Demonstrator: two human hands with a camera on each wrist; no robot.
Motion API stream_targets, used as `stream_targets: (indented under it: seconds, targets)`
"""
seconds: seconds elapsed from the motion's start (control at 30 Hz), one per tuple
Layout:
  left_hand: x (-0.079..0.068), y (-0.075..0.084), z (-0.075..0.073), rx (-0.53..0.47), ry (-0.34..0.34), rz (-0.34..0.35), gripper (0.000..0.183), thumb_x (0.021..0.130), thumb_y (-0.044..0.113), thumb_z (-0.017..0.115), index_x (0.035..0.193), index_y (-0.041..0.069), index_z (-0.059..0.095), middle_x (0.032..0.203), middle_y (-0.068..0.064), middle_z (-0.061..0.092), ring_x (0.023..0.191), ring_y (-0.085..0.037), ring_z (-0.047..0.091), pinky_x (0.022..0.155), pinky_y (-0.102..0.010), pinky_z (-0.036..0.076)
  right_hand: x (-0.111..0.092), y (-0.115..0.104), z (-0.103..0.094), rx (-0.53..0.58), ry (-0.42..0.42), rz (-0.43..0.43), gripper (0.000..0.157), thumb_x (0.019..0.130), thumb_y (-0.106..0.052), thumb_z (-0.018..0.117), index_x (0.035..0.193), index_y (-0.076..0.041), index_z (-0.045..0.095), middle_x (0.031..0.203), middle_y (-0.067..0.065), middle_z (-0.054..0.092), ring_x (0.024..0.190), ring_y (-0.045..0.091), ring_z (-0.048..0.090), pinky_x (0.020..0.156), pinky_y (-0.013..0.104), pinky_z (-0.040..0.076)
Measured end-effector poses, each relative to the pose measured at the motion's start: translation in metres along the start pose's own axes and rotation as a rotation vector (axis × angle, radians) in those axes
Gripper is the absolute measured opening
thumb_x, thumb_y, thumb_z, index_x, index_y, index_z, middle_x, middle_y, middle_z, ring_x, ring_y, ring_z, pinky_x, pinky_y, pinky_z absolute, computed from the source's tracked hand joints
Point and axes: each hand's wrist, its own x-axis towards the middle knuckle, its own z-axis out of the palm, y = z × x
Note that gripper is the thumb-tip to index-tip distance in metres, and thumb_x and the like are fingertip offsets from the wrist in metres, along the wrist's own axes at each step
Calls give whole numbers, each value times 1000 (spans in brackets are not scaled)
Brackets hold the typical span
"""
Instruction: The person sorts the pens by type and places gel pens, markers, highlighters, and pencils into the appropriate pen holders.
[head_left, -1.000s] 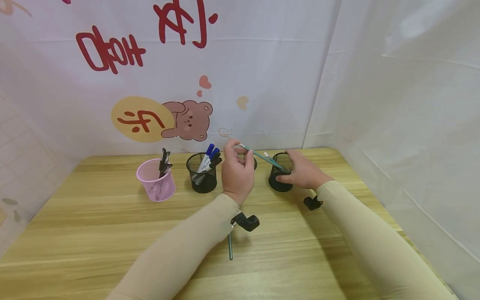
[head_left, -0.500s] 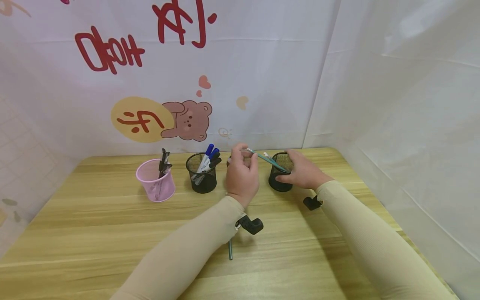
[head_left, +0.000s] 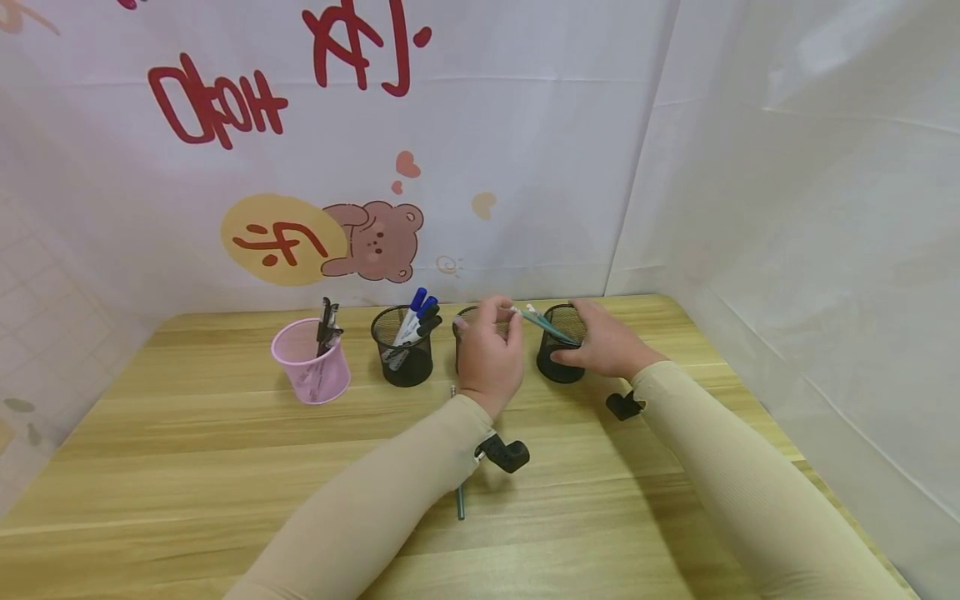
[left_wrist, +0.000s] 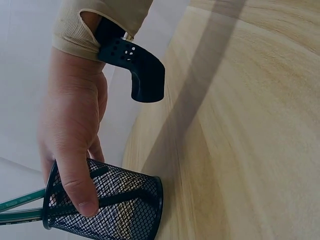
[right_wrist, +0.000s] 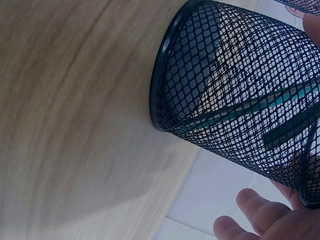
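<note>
My left hand [head_left: 491, 358] pinches the end of a green pencil [head_left: 531, 317], whose other end slants into the rightmost black mesh pen cup [head_left: 558, 365]. Another green pencil [head_left: 534, 309] leans in that cup. My right hand [head_left: 611, 343] grips the cup by its rim and side. In the left wrist view the right thumb [left_wrist: 80, 187] presses along the mesh cup [left_wrist: 127, 205], which stands on the table. Through the mesh [right_wrist: 235, 90] in the right wrist view, green pencil shafts [right_wrist: 260, 104] show inside, with right-hand fingers [right_wrist: 260, 212] beside it.
A pink mesh cup [head_left: 318, 379] with black pens stands at the left. Beside it a black cup [head_left: 408, 371] holds blue and black markers. Another black cup [head_left: 465, 315] is partly behind my left hand. A pencil [head_left: 461, 503] lies on the table, partly under my left forearm.
My left hand has moved right and slightly down with the pencil, bringing it nearer the rightmost cup. The cup behind it shows more. My right hand holds still on its cup.
</note>
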Motion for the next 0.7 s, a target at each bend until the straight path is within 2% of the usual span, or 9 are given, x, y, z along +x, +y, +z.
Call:
stream_targets:
  seconds: [0.07,0.17,0.2,0.3,0.33,0.47,0.7]
  targets:
    - [0,0,1,20,1,2,17,106,19,61,122,12,62,106,-3,79,66,-13,69,91,-48,58,0,0,0,4,1,-4,108,84,-45,85,165,-7,25,166,24,36,150,44,41,119,64,40]
    - [0,0,2,43,-3,3,16,105,20,62,119,13,64,105,-1,80,61,-12,62,74,-45,56,0,0,0,5,0,-2,109,84,-45,85,166,-7,24,166,23,35,151,44,40,119,64,40]
    - [0,0,2,47,-6,3,16,105,20,62,119,13,65,105,0,80,62,-12,61,73,-44,56,0,0,0,5,-1,1,109,84,-45,85,166,-7,23,167,23,35,151,45,40,119,65,40]
    - [0,1,3,58,-12,1,15,105,20,62,117,13,67,103,0,81,69,-14,65,71,-42,56,0,-1,0,5,-4,4,110,84,-47,85,166,-7,24,167,24,35,150,45,41,118,65,40]
    - [0,1,3,62,-13,0,15,105,21,62,116,13,68,103,1,81,73,-14,68,67,-41,54,1,-1,0,4,-4,3,110,84,-47,85,166,-6,24,166,25,34,150,46,41,118,65,40]
    - [-1,1,3,72,-21,-2,15,105,22,63,115,15,71,104,1,82,85,-16,76,68,-39,57,1,-1,0,9,-1,-5,109,84,-47,85,166,-7,24,166,24,35,150,45,40,119,64,40]
    - [0,2,2,102,-43,13,20,106,21,61,120,16,74,102,1,81,80,-16,73,60,-31,51,2,2,1,15,1,-10,108,84,-46,85,166,-7,25,166,24,35,151,45,40,120,64,39]
